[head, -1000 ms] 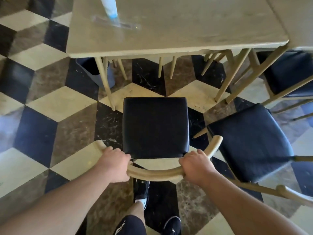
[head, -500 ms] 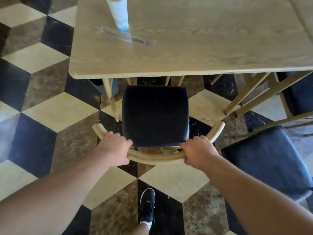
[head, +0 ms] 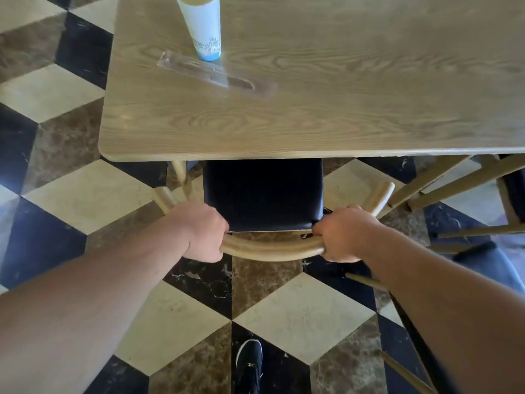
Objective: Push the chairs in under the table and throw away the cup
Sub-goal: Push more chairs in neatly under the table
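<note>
A wooden chair with a black padded seat (head: pixel 262 194) stands partly under the light wooden table (head: pixel 312 123); the front of its seat is hidden by the tabletop. My left hand (head: pixel 199 231) grips the left part of the chair's curved backrest (head: pixel 272 248), and my right hand (head: pixel 345 233) grips the right part. A tall white paper cup (head: pixel 203 24) with a blue base stands upright near the table's far left corner. A clear plastic wrapper (head: pixel 204 71) lies just in front of the cup.
A second black-seated chair (head: pixel 488 268) stands to my right, out from the table, partly behind my right arm. Table legs and another chair's frame (head: pixel 443 186) show at the right. My shoe (head: pixel 250 365) is on the checkered stone floor.
The chair has slid forward under the table with both hands still holding its backrest. I have stepped closer, so the table and cup loom larger.
</note>
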